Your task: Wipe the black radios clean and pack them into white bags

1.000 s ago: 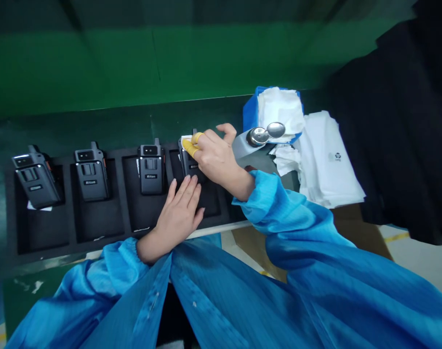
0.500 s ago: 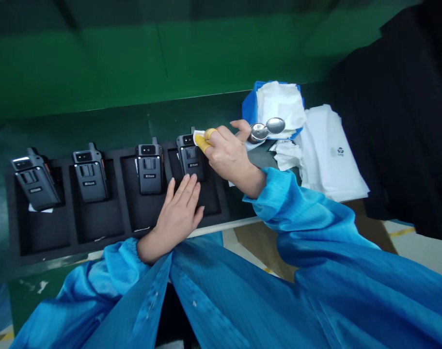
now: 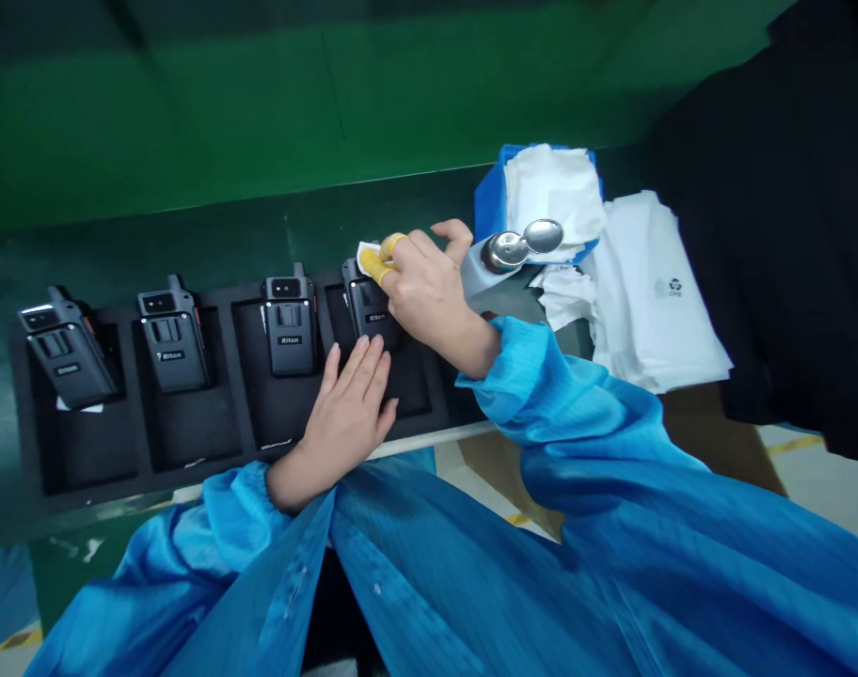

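1. Right hand (image 3: pixel 425 291), centre of the frame: two fingers in yellow finger cots (image 3: pixel 377 265) pinch a white wipe (image 3: pixel 368 256) against the top end of a black Riton two-way radio (image 3: pixel 369 315), while the thumb stands up and apart.
2. Left hand (image 3: pixel 345 404), just below: palm down and fingers spread, it lies on a black foam tray (image 3: pixel 221 395), with the fingertips at or touching the radio's lower end.
3. The radio sits in the rightmost slot of the tray, at centre. Three more Riton radios (image 3: pixel 171 343) occupy the slots running toward the left of the frame, the farthest tilted slightly.
4. Upper right of the hands: a blue bin (image 3: pixel 486 207) holds a heap of white wipes (image 3: pixel 552 193). Directly beside it, a pale grey bottle (image 3: pixel 475 268) with a stainless steel pump cap (image 3: pixel 514 247) lies on its side, near the right hand's thumb.
5. Further right: a stack of white cloths (image 3: pixel 655 291) lies against a dark fabric (image 3: pixel 768 207).
6. Foreground: blue coat sleeves (image 3: pixel 577 395) fill the bottom of the frame, beneath a green bench (image 3: pixel 189 202) running along the top.
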Action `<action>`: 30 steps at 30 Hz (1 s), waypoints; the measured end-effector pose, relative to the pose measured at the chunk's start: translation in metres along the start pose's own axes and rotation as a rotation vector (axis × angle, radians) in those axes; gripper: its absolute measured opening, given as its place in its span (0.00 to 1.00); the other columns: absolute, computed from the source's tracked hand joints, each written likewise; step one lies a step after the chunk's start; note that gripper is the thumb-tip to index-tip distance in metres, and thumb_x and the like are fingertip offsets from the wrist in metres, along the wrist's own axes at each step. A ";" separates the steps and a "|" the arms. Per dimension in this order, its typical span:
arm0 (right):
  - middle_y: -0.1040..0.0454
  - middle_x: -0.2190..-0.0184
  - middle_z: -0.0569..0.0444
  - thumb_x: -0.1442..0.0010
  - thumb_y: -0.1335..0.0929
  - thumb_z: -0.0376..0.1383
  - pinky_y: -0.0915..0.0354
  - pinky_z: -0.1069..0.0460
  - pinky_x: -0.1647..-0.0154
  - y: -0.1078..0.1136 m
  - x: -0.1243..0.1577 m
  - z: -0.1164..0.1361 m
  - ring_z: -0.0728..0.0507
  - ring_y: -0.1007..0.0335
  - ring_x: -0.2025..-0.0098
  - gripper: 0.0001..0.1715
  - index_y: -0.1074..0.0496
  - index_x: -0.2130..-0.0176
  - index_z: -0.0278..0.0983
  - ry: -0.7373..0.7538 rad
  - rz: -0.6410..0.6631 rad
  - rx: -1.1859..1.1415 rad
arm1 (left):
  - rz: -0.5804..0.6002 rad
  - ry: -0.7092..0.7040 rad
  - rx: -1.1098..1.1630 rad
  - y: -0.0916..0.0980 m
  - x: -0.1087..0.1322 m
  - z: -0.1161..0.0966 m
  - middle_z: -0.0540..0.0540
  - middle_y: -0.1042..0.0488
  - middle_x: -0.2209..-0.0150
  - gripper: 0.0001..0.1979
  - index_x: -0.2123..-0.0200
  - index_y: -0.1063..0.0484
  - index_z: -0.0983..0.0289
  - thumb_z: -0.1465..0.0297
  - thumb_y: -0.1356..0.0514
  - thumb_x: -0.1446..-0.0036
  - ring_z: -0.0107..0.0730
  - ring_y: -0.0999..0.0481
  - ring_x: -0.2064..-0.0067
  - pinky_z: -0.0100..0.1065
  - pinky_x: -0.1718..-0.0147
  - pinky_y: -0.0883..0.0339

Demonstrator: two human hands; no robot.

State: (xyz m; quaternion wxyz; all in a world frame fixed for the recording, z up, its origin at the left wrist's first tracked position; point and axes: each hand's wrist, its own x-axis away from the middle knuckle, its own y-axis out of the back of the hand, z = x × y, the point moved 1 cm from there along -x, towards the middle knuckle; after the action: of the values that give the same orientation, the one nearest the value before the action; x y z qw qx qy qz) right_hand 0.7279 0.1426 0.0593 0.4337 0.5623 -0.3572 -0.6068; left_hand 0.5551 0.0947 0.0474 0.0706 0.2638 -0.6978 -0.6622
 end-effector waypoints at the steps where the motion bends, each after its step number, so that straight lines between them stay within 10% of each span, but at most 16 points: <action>1: 0.30 0.62 0.53 0.34 0.47 0.30 0.55 0.35 0.45 -0.001 0.002 -0.003 0.44 0.39 0.55 0.23 0.27 0.66 0.37 -0.016 -0.017 -0.002 | 0.001 0.001 0.005 0.000 0.000 0.000 0.71 0.37 0.40 0.22 0.44 0.37 0.75 0.69 0.48 0.38 0.50 0.40 0.36 0.55 0.38 0.50; 16: 0.32 0.67 0.52 0.39 0.44 0.27 0.55 0.41 0.52 0.013 0.035 -0.011 0.43 0.41 0.60 0.20 0.29 0.74 0.36 -0.207 -0.142 0.045 | -0.019 -0.013 0.011 -0.002 0.000 0.001 0.72 0.37 0.39 0.22 0.44 0.37 0.76 0.70 0.47 0.39 0.53 0.39 0.37 0.55 0.40 0.45; 30: 0.30 0.72 0.56 0.36 0.41 0.27 0.61 0.44 0.51 -0.002 0.063 0.016 0.46 0.42 0.63 0.21 0.27 0.75 0.38 0.171 -0.195 0.093 | -0.110 0.000 0.081 -0.005 0.007 0.002 0.70 0.30 0.44 0.18 0.47 0.32 0.74 0.74 0.48 0.39 0.50 0.34 0.40 0.56 0.40 0.43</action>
State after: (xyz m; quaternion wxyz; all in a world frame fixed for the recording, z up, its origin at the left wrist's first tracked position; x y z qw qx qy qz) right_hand 0.7122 0.0841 0.0356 0.3749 0.6634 -0.2902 -0.5789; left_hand 0.5493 0.0937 0.0407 0.0235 0.3044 -0.7083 -0.6364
